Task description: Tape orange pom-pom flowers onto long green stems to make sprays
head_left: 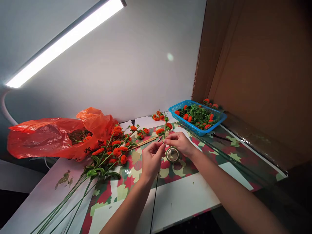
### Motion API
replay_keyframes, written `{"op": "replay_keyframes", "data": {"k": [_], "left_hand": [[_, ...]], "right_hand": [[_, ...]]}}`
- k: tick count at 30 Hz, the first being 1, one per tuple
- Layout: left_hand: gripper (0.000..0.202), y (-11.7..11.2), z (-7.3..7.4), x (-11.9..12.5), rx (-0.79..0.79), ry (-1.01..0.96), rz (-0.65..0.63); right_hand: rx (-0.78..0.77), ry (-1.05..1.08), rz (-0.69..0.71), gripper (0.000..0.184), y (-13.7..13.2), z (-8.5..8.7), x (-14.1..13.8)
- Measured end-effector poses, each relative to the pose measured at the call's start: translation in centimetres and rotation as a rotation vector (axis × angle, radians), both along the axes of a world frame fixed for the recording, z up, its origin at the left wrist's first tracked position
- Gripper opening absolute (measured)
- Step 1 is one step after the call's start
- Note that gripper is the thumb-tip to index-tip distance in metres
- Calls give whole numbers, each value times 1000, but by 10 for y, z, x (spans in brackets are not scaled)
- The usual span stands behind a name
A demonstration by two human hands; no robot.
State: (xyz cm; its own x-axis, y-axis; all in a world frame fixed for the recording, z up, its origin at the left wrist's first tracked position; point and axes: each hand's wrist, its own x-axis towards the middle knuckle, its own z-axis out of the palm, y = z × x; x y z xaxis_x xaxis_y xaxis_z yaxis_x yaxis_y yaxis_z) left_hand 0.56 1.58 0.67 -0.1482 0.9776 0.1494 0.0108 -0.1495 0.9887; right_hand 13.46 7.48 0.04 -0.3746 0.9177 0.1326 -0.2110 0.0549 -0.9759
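Observation:
My left hand (151,160) pinches the thin green stem of a small sprig of orange flowers (163,129), which stands upright above the table. My right hand (179,142) pinches the same stem just beside it and also carries a roll of green tape (172,154) under its fingers. A long dark wire (154,201) runs down from the hands toward the table's front edge.
Finished orange flower stems (107,156) lie in a pile to the left, next to an orange plastic bag (56,135). A blue basket (198,117) of flower pieces stands at the back right beside a cardboard wall (255,65). Wooden sticks (143,143) lie behind the hands.

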Motion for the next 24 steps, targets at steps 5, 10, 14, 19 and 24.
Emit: {"op": "replay_keyframes", "data": {"k": [5, 10, 14, 19, 24], "left_hand": [[18, -1, 0, -1, -43, -238, -116], [19, -3, 0, 1, -100, -355, -196], [22, -2, -4, 2, -133, -381, -195], [24, -2, -10, 5, -127, -327, -186], [26, -4, -5, 9, -207, -558, -290]], "right_hand": [[-108, 125, 212, 26, 1, -4, 3], [-262, 263, 318, 28, 0, -4, 3], [-254, 265, 235, 24, 0, -3, 3], [-197, 253, 69, 21, 2, -8, -2], [-219, 275, 47, 24, 0, -6, -6]]}}
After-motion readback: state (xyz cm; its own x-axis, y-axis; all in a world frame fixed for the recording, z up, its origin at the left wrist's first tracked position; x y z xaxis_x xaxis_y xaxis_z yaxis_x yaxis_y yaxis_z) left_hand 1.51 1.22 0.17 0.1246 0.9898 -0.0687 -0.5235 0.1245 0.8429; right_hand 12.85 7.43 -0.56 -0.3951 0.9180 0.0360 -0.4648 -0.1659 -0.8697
